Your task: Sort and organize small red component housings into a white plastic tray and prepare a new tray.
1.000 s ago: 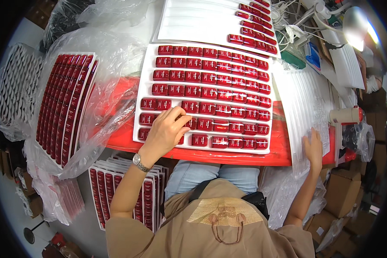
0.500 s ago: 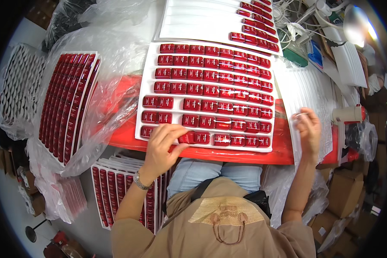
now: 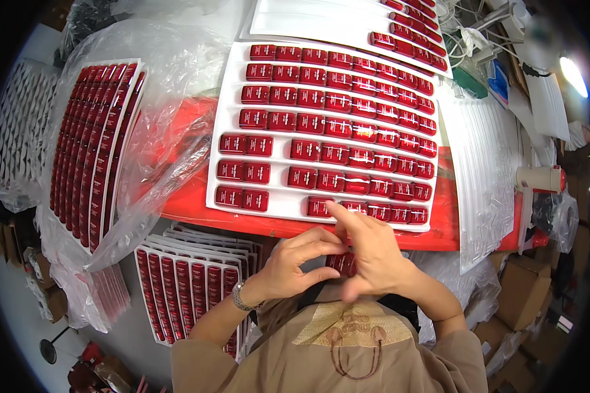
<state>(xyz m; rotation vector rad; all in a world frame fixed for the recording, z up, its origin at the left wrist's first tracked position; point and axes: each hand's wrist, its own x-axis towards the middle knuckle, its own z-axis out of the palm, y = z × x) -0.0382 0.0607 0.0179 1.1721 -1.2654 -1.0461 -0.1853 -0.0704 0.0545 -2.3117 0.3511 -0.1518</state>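
Note:
A white tray (image 3: pixel 282 211) lies before me with rows of glossy dark red rectangular pieces that bear pale print. Its front row has a gap between the left pair and the pieces on the right. Just off the tray's front edge, over my lap, my left hand (image 3: pixel 301 262) grips glossy dark red pieces (image 3: pixel 340 264), partly covered by fingers; how many cannot be told. My right hand (image 3: pixel 373 252) is right beside them, index finger and thumb spread apart. Its other fingers are partly hidden, and I cannot tell whether it touches the pieces.
Behind is another white tray (image 3: pixel 321 19) with red pieces along its right side. Ribbed translucent sheets (image 3: pixel 482 177) lie to the right. At left, filled trays (image 3: pixel 95 150) stand in clear plastic wrap (image 3: pixel 164 65). More filled trays (image 3: pixel 183 288) lean below the red tabletop (image 3: pixel 177 203).
My left hand has taken red pieces out of the front row and drawn them toward me, widening the gap. My right hand has come from the translucent sheets to meet the left.

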